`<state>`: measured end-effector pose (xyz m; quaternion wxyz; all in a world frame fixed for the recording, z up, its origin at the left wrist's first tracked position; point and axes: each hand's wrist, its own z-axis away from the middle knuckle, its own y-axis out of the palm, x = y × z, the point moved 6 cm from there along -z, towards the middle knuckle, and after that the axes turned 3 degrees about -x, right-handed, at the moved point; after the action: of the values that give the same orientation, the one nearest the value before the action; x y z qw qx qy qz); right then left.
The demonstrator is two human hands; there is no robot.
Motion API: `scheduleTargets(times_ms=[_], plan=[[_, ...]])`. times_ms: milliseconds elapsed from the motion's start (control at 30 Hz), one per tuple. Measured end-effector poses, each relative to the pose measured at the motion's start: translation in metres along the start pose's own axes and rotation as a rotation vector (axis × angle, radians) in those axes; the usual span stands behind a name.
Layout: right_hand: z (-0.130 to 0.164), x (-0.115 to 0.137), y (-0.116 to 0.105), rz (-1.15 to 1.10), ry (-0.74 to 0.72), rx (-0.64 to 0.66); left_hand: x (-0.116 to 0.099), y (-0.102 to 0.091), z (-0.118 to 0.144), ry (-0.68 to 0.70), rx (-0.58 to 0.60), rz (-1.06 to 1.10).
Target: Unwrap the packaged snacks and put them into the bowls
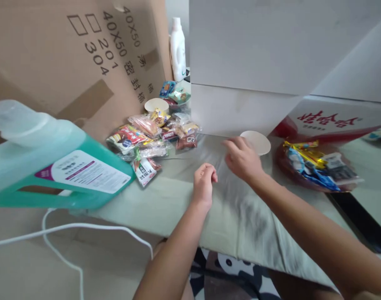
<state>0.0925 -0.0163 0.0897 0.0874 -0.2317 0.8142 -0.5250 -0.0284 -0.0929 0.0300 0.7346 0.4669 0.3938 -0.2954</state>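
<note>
Two bare hands work over a clear plastic sheet (218,166): the right hand (242,160) lies loose on it, seemingly flattening it, a shallow white paper bowl (258,141) just beyond; the left hand (204,182) is clenched, apparently pinching the sheet taut.

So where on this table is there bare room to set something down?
Bare cloth lies between the left hand and the green jug, and along the near table edge. Crowded: snack pile by the carton, and red tray beside the paper bowl.
</note>
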Motion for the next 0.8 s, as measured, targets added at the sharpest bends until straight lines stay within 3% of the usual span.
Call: scheduleTargets(times_ms=[100,200,333,433,533,667,733,800], plan=[[-0.06,0.058,0.029,-0.148,-0.088,0.131,0.007,-0.013,-0.007,-0.156,-0.168,0.168],[-0.11,0.095,0.067,-0.224,-0.079,0.277,0.011,-0.02,-0.012,-0.312,-0.251,0.316],[-0.135,0.109,0.1,-0.224,-0.04,0.317,0.002,-0.03,-0.019,-0.345,-0.29,0.371],[-0.134,0.104,0.103,-0.32,-0.044,0.267,-0.006,-0.037,-0.023,-0.327,-0.307,0.376],[-0.127,0.095,0.086,-0.434,-0.112,0.196,-0.012,-0.041,-0.027,-0.307,-0.325,0.396],[-0.084,0.074,0.031,-0.483,-0.117,0.019,-0.014,-0.038,-0.026,-0.305,-0.315,0.414],[-0.041,0.06,0.0,-0.464,-0.081,-0.076,-0.012,-0.03,-0.02,-0.345,-0.227,0.387],[0.012,0.047,-0.025,-0.431,-0.085,-0.157,-0.006,-0.015,-0.009,-0.411,-0.001,0.334]])
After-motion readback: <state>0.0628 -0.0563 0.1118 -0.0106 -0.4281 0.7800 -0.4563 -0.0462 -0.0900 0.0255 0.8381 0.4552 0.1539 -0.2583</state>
